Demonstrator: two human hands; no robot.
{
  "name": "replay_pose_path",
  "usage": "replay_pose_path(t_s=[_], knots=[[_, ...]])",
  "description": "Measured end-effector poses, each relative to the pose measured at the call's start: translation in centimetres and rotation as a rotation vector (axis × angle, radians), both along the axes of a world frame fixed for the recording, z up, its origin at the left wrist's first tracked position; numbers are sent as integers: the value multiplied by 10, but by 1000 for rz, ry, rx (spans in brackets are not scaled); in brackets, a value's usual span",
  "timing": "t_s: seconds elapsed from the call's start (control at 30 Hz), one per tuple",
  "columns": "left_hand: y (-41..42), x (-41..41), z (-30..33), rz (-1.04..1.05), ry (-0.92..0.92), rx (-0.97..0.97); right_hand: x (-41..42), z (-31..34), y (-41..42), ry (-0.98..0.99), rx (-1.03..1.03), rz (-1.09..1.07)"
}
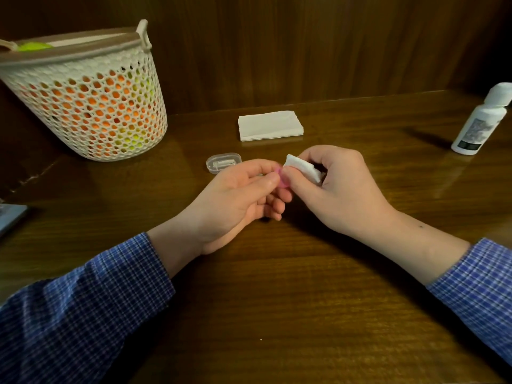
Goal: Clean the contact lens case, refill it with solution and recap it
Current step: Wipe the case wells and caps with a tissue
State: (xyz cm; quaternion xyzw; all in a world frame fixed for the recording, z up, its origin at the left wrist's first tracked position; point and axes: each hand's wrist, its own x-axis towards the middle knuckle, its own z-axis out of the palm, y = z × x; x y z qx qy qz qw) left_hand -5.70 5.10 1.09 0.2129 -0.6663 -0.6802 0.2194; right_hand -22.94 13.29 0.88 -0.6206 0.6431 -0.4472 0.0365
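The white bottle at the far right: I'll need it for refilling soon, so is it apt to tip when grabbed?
Probably, somewhat. The bottle stands tall and narrow on the table, so a sideways nudge could topple it. It looks like light plastic, and its cap is on, so spilling seems unlikely.

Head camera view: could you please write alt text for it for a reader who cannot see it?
Two hands meet over a wooden table: the left hand pinches a small pink piece, while the right hand holds a folded white tissue against it. Behind lie a clear plastic case, a tissue stack, a white bottle and a mesh basket.
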Motion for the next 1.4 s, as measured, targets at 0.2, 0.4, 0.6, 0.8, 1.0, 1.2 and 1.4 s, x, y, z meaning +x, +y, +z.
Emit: replay_pose_path(t_s=[0.2, 0.4, 0.6, 0.8, 1.0, 1.2, 1.4], knots=[[-1, -1, 1, -56, -57, -11, -1, 0, 1, 42, -27, -53], [-6, -1, 1, -78, 3, 152, -5, 9, 0, -131, -52, 74], [-11, 0, 1, -49, 82, 271, -7, 21, 1, -618, 204, 199], [-11, -1, 0, -28, 73, 257, -3, 24, 2, -688, 344, 177], [-11, -1, 0, -23, 50, 236, -8, 21, 2, -585, 286, 228], [-10, 0, -1, -63, 19, 167, -11, 21, 1, -628, 391, 275], [-9, 1, 1, -109, -41, 154, -12, 23, 2, -630, 456, 294]])
